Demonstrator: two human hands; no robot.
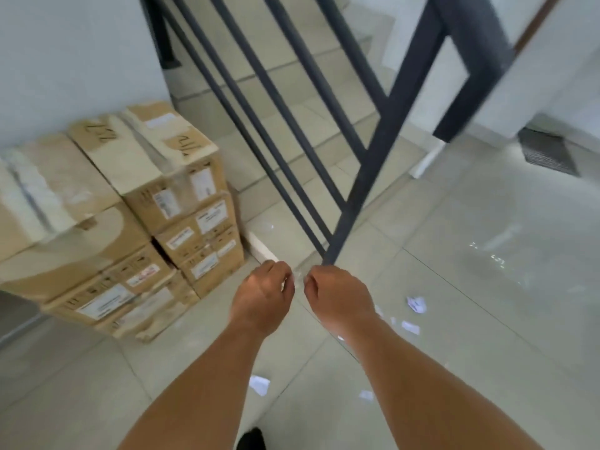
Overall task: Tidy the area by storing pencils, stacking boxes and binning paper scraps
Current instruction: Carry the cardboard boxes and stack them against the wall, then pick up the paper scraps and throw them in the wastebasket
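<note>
Tiled floor (454, 319): paper scraps (416, 303) near right hand (337, 298), apparently curled.

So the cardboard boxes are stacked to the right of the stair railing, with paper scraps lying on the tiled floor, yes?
Not quite: the head view shows the cardboard boxes stacked to the left of the stair railing, against the wall. Paper scraps do lie on the tiled floor.
</note>
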